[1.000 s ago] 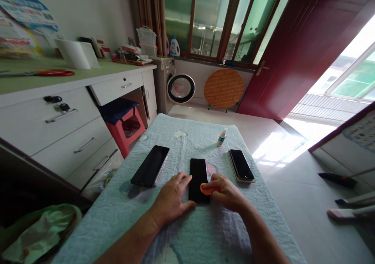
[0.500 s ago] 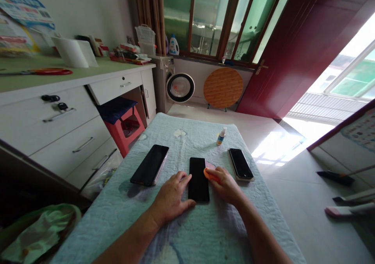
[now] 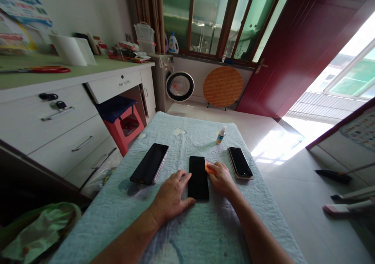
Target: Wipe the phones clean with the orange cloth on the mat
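A black smartphone (image 3: pixel 198 179) lies screen up on the cloth-covered table between my two hands. My left hand (image 3: pixel 172 193) rests palm down on its left, open, with thumb and forefinger spread against the phone's left edge and lower left corner. An orange cloth (image 3: pixel 209 169) is bunched under the closed fingers of my right hand (image 3: pixel 220 178), pressed against the phone's upper right edge. Left of my hands lies a larger dark-screened device (image 3: pixel 150 164). A second phone (image 3: pixel 240 162) in a pale case is to the right, and a small spray bottle (image 3: pixel 221 135) stands upright behind it.
A pale blue-green quilted cloth (image 3: pixel 187 133) covers the table. To the left are a white drawer desk (image 3: pixel 64 119) and a red stool (image 3: pixel 124 125). A green-rimmed bin (image 3: pixel 76 213) is at lower left. Beyond the table are an open washing-machine door (image 3: pixel 191 86) and a round wooden tabletop (image 3: pixel 223 86).
My right hand has moved slightly up along the phone's right edge with the orange cloth. My left hand stays in place. The view has shifted very slightly.
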Tool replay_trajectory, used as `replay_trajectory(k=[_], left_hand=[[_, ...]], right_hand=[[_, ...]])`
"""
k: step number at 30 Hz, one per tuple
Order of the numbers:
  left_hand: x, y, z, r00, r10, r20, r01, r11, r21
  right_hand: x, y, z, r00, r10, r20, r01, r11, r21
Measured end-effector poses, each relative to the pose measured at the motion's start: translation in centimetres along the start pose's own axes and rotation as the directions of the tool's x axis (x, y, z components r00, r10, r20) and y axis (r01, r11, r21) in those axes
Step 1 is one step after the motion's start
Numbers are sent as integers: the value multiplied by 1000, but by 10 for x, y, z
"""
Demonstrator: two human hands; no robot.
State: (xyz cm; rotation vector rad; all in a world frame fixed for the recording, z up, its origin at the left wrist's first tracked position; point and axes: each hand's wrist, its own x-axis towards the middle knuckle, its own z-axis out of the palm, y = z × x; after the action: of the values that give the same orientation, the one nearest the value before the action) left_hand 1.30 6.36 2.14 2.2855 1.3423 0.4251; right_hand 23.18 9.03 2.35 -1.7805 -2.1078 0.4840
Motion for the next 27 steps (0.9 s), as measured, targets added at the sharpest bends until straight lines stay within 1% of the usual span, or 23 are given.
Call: replay_trajectory(k=[6, 12, 18, 22, 24, 27], left_hand=[[-1, 1, 0, 1000, 10, -7, -10, 1000, 24], [-1, 1, 1, 1000, 5, -17, -5, 1000, 17], [0, 0, 2, 999, 12, -34, -12, 1000, 2], [-1, 0, 2, 1000, 11, -27, -10, 1000, 18], [-1, 1, 1, 1000, 12, -28, -11, 1000, 22], [-1, 0, 1, 1000, 11, -26, -11, 1000, 18]], right_hand=[[-23, -6, -10, 997, -42, 66, 40, 999, 31], [-47, -15, -22, 984, -90, 152, 84, 995, 47], [-74, -22, -24, 981, -86, 173, 68, 992, 104], [-81, -23, -30, 970, -107, 220, 78, 987, 138], [-78, -22, -32, 973, -102, 209, 70, 986, 154], [-69, -22, -28, 993, -54, 107, 41, 992, 123]])
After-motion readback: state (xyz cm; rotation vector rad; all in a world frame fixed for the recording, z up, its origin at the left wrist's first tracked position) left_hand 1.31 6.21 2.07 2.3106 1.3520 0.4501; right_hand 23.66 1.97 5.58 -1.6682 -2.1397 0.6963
